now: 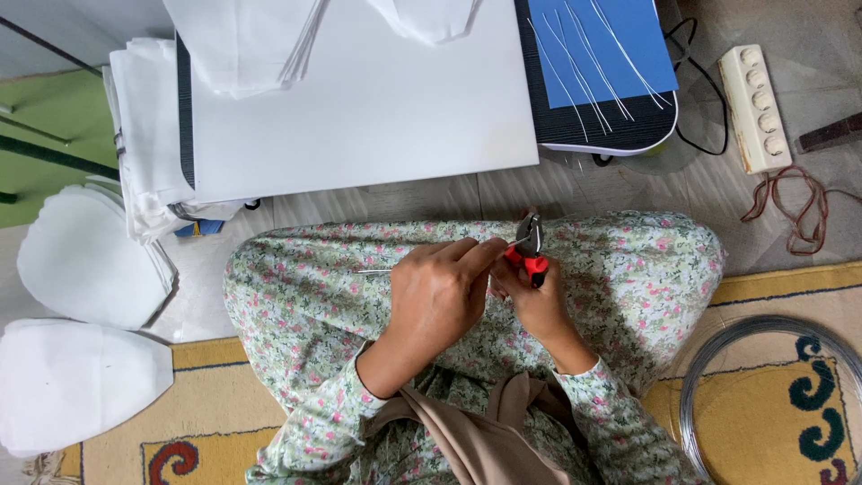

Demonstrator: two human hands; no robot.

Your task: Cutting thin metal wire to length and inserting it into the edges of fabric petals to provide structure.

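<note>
Over the lap, above floral-print trousers, the right hand (pixel 537 301) has its fingers closed around the red handles of a pair of pliers (pixel 530 244), whose dark tips point toward the low bench. Touching it, the left hand (pixel 440 292) pinches a thin wire (pixel 375 270) with closed fingers; the wire's free end sticks out to the left across the knee. Beyond the knees, a white sheet (pixel 377 99) covers most of the bench (pixel 185 117), and cut wire lengths (pixel 584 54) lie on a blue sheet (pixel 620 36) near its right edge. Beside the right knee, a wire coil (pixel 696 382) rests on the patterned rug (pixel 772 422).
</note>
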